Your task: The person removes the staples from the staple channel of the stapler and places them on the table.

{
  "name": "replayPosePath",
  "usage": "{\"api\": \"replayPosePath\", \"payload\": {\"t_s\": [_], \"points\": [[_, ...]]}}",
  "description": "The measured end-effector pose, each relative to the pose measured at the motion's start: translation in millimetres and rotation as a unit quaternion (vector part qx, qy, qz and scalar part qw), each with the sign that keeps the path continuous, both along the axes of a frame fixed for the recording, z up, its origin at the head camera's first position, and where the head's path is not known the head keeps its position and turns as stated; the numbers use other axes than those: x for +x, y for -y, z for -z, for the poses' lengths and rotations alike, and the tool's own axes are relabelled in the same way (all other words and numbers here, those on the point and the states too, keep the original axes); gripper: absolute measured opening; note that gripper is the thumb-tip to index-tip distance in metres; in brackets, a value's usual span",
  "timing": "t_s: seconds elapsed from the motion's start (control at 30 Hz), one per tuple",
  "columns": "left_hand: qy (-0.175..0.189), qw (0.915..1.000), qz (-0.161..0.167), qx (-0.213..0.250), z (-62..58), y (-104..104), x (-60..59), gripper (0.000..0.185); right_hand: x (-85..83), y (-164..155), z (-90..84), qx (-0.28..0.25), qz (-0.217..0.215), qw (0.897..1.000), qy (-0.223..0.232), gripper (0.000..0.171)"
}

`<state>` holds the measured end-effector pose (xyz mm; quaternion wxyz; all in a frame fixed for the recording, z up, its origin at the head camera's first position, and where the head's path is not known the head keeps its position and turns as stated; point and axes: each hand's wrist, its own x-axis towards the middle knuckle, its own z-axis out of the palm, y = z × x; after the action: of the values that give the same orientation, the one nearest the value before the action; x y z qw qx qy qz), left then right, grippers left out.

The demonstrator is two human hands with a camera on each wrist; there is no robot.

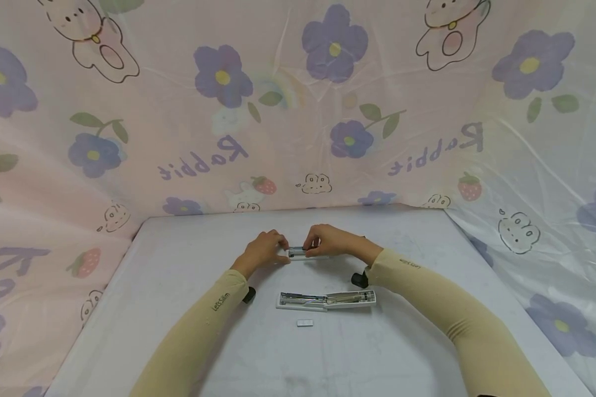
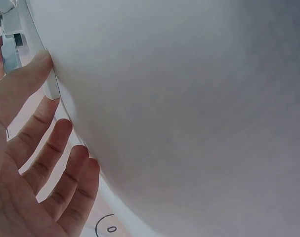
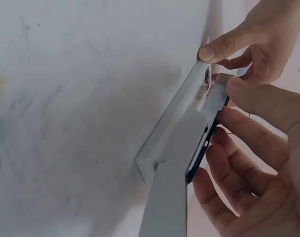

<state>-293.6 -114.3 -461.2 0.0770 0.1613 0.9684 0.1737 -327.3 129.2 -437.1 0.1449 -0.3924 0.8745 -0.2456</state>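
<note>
A white stapler point(image 1: 297, 257) lies opened out at the back middle of the table, with both hands on it. My left hand point(image 1: 264, 251) pinches the end of its base point(image 3: 174, 108) between thumb and forefinger; the other fingers stretch out beside it in the left wrist view. With thumb and forefinger my right hand point(image 1: 330, 240) pinches the tip of the grey staple magazine point(image 3: 219, 96), which stands at a slight angle over the base. The white top arm point(image 3: 165, 197) is swung back. In the head view the right hand covers much of the stapler.
Nearer the front, a second white stapler point(image 1: 303, 299) lies folded open, its metal inside showing. A small grey strip of staples point(image 1: 305, 323) lies just in front of it. Patterned cloth point(image 1: 288, 132) hangs behind and along the sides of the white table point(image 1: 238, 353).
</note>
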Motion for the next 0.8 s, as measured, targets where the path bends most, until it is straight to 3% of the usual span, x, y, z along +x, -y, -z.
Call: {"api": "replayPosePath", "payload": {"t_s": [0.23, 0.5, 0.8], "points": [[0.001, 1.0, -0.002, 0.0, -0.6, 0.3, 1.6, 0.033, 1.2, 0.5, 1.8, 0.003, 0.004, 1.0, 0.006, 0.021], [0.001, 1.0, -0.004, 0.004, -1.2, 0.2, 1.7, 0.034, -0.3, -2.0, 2.7, -0.032, -0.004, 0.999, 0.023, 0.02], [-0.002, 1.0, -0.004, 0.008, 0.2, -0.1, 1.6, 0.033, 2.9, -3.9, 0.7, -0.033, 0.034, 0.996, 0.075, 0.024]]}}
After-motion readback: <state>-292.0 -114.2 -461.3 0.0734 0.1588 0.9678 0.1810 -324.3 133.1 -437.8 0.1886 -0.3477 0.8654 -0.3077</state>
